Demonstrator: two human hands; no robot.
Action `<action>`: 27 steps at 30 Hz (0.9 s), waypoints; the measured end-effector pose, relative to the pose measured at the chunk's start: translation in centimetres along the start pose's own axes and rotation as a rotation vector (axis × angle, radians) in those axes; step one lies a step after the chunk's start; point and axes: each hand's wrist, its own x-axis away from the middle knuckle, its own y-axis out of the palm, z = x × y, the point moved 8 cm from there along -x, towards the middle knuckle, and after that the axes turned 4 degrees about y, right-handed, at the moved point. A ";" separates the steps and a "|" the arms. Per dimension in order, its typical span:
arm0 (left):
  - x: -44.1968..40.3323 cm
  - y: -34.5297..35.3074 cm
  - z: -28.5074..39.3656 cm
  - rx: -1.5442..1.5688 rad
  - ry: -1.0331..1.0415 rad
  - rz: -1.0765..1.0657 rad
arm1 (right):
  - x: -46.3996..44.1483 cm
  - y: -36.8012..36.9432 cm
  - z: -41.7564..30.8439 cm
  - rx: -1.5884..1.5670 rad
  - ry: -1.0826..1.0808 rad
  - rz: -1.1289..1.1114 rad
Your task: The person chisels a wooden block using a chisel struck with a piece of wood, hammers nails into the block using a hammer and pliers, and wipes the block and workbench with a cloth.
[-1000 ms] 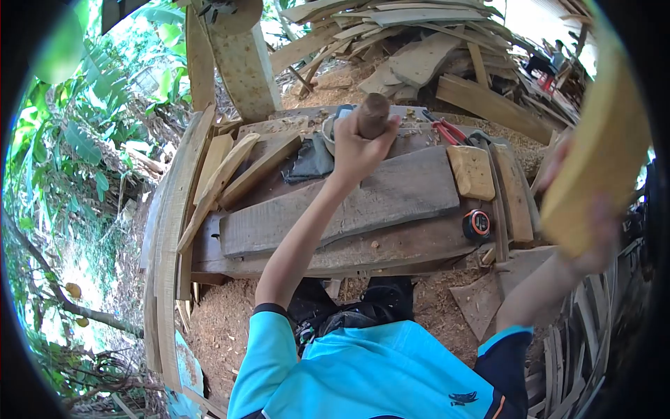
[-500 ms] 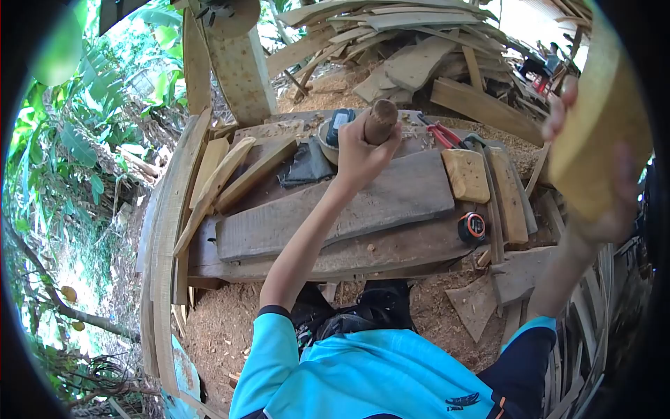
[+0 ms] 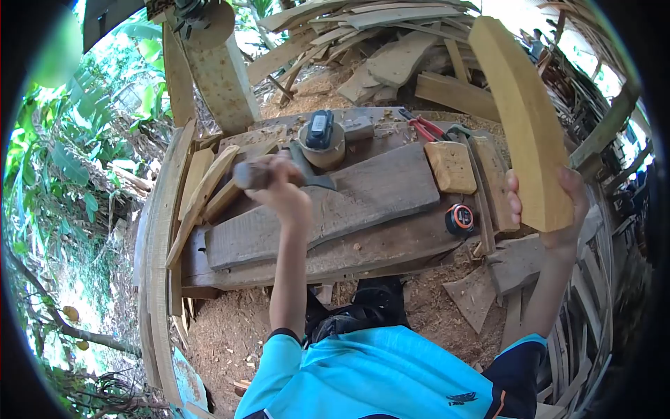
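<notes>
My left hand (image 3: pixel 285 195) is closed around the thick wooden handle (image 3: pixel 255 175) of what looks like a hatchet, slightly blurred. Its grey, flared blade (image 3: pixel 319 181) shows just beyond the fingers, over the dark plank (image 3: pixel 349 202) on the workbench. On the right, my right hand (image 3: pixel 569 209) grips the lower end of a long, curved yellow wood piece (image 3: pixel 534 133), raised and tilted with its top leaning left. Behind the left hand stands a round container (image 3: pixel 326 155) with a dark device (image 3: pixel 319 130) on top.
A wood block (image 3: pixel 450 167) and a round tape measure (image 3: pixel 459 218) sit at the bench's right. Red-handled pliers (image 3: pixel 427 129) lie farther back. Wood strips (image 3: pixel 202 206) line the left edge. Stacked boards (image 3: pixel 398 63) rise behind; sawdust (image 3: pixel 234 318) covers the ground.
My left hand has swung left and lower with the hatchet, its handle now pointing left. The curved wood piece has moved away from the camera and now shows whole in my right hand.
</notes>
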 end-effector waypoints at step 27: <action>4.3 11.3 -3.9 -0.142 0.170 -0.863 | -2.5 9.7 0.0 1.027 -0.410 -0.079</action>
